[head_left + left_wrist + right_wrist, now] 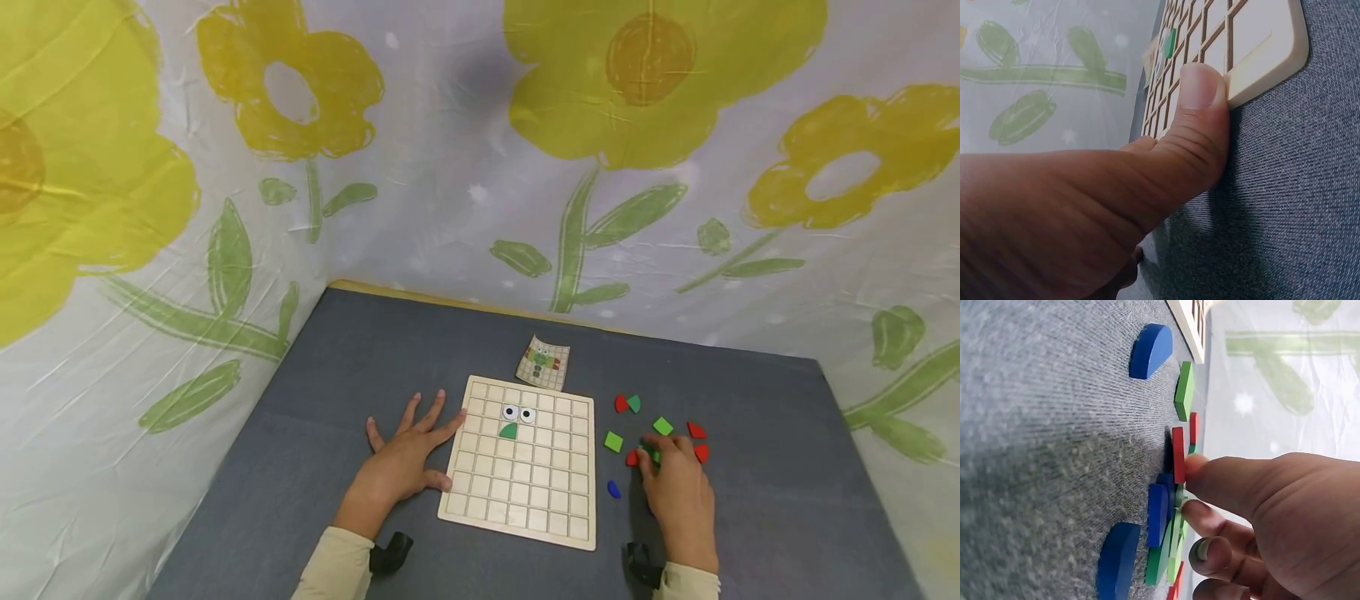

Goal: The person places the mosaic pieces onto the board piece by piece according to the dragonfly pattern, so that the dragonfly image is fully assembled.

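Note:
A square wooden grid board (pixel 525 483) lies on the table, bearing two eye pieces (pixel 519 413) and a green quarter-round piece (pixel 508 431). My left hand (pixel 405 465) rests at the board's left edge with fingers spread; its thumb (pixel 1200 94) presses on the rim. Over loose coloured pieces to the right is my right hand (pixel 681 492), fingers bent downward. In the right wrist view its thumb is right at a red piece (pixel 1178 455), and the index fingertip is by green pieces (pixel 1174 540). A gap shows between thumb and index finger.
A small picture card (pixel 543 363) lies at the board's far edge. Around the right hand are light green squares (pixel 613 442), red pieces (pixel 697 430) and a blue half-round piece (pixel 614 489). Flower-printed cloth (pixel 450 208) hangs behind the dark table (pixel 420 333).

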`<state>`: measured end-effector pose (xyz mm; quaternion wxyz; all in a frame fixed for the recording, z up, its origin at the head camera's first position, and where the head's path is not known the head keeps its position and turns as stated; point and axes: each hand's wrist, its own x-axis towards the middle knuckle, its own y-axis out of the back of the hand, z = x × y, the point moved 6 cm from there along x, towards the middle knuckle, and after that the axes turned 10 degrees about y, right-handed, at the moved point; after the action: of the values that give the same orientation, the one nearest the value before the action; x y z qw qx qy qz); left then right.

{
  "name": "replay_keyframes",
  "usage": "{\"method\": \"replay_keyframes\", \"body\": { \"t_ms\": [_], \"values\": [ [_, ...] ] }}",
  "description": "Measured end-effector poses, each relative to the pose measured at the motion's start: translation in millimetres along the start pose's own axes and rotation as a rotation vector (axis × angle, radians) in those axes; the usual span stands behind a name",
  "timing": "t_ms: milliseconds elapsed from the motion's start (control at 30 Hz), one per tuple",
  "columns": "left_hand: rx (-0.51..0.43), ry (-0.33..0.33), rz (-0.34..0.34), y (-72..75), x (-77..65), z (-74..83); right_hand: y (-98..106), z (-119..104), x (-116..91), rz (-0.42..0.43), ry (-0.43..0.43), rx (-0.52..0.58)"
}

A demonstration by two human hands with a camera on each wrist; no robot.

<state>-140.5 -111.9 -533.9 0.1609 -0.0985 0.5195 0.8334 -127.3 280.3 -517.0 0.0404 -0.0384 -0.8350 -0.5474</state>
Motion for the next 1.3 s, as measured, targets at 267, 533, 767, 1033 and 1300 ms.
{"method": "replay_keyframes", "body": {
  "t_ms": [267,533,767,1033,1300],
  "values": [
    [-0.009,-0.005,0.001,0.6,-0.7,-0.9,-1,0,3,0.004,0.008,-0.004],
    [-0.004,-0.004,0.007,-1.2,1.0,-0.7,0,0,5,0.015,0.011,-0.002],
    [-0.002,-0.003,0.003,1.3,-0.4,0.7,-1,-1,7,0.014,0.015,-0.012],
    [-0.003,-0.001,0.005,2.1,-0.4,1.8,1,-6,11,0.072,0.003,-0.036],
    [-0.006,0.001,0.005,1.3,-0.8,0.6,-2,-8,16,0.065,0.000,-0.027]
  ]
}}
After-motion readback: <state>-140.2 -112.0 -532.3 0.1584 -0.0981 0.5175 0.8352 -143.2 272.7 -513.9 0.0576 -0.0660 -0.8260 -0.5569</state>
